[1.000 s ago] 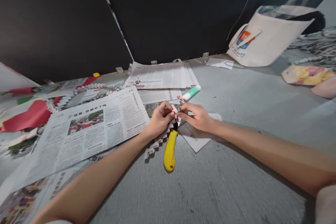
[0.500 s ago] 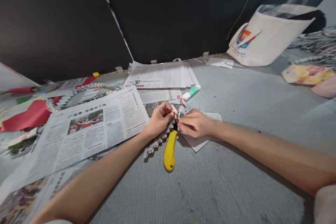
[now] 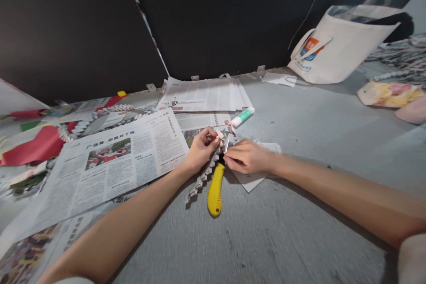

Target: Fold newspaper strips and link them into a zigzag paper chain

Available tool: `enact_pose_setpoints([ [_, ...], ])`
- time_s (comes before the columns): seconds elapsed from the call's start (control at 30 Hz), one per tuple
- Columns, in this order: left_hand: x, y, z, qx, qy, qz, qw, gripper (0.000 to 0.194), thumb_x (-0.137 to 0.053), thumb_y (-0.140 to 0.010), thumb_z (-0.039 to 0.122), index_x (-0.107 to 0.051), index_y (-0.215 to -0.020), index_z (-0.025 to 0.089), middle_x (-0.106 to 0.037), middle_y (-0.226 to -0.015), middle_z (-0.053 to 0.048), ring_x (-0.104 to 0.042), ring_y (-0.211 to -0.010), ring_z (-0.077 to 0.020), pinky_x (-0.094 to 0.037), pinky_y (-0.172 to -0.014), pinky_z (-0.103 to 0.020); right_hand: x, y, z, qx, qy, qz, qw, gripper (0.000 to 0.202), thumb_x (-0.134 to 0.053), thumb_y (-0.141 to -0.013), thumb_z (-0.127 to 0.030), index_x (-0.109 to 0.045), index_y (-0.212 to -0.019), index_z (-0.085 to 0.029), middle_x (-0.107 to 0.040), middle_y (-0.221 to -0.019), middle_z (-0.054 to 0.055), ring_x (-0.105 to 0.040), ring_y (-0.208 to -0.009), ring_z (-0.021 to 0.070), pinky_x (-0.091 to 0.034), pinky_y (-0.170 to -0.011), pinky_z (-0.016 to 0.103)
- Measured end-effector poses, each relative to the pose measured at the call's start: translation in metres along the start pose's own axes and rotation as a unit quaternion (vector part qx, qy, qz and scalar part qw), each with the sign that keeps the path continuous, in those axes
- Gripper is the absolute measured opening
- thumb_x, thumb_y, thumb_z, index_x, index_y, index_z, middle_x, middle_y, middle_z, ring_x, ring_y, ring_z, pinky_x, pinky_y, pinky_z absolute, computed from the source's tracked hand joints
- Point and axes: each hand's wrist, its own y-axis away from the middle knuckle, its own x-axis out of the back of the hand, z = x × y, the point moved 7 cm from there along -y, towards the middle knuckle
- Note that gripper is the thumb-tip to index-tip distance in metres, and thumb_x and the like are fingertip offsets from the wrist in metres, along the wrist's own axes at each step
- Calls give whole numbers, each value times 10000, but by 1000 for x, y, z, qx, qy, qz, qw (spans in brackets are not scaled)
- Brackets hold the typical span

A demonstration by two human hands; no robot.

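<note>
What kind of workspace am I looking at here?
Most likely a paper-craft work table: spread newspapers, a glue stick and a yellow utility knife lie on the grey table, and both hands work a folded newspaper chain.

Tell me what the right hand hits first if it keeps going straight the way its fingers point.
The right hand points leftward, so it would most likely meet the folded paper chain pinched between both hands, then the left hand right behind it. Depth is hard to judge here.
</note>
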Motion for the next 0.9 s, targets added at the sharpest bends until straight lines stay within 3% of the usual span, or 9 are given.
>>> enact_pose_setpoints([
  [0.13, 5, -1, -3, 0, 25, 21, 999, 453, -875, -858, 457, -499, -888, 206, -643, -759, 32, -611, -671, -99, -464, -652, -218, 0, 0, 1, 1, 0, 21, 1000, 215, -492, -1084, -218, -690, -1008, -182, -723, -854, 30, -593, -656, 133, -395, -586, 279],
  [0.33, 6, 0, -6, 34, 63, 31, 997, 490, -901, -828, 471, -500, -930, 210, -692, -736, 22, -645, -656, -116, -485, -640, -223, -2, 1, 3, -2, -5, 17, 1000, 231, -510, -1076, -212, -674, -915, -184, -681, -765, 1, -561, -606, 121, -401, -576, 269],
  [0.47, 6, 1, -5, 36, 71, 34, 996, 486, -912, -816, 456, -509, -918, 206, -687, -727, 27, -653, -649, -115, -494, -635, -219, 1, 1, 2, 2, -4, 30, 1000, 204, -509, -1072, -203, -684, -971, -179, -725, -847, 23, -592, -646, 123, -416, -588, 265],
  [0.63, 6, 0, -6, 35, 73, 34, 996, 485, -920, -808, 449, -517, -922, 203, -692, -723, 22, -660, -645, -117, -498, -630, -217, 0, 1, 1, 4, -2, 18, 1000, 243, -496, -1077, -211, -675, -914, -187, -687, -735, -5, -545, -584, 118, -394, -574, 268],
  [0.9, 5, 0, -5, 35, 67, 33, 997, 467, -909, -820, 447, -523, -922, 206, -677, -741, 27, -653, -651, -113, -490, -631, -220, -4, 2, 7, -13, -23, 17, 1000, 198, -520, -1068, -197, -682, -956, -178, -694, -802, 11, -565, -625, 119, -391, -579, 262],
])
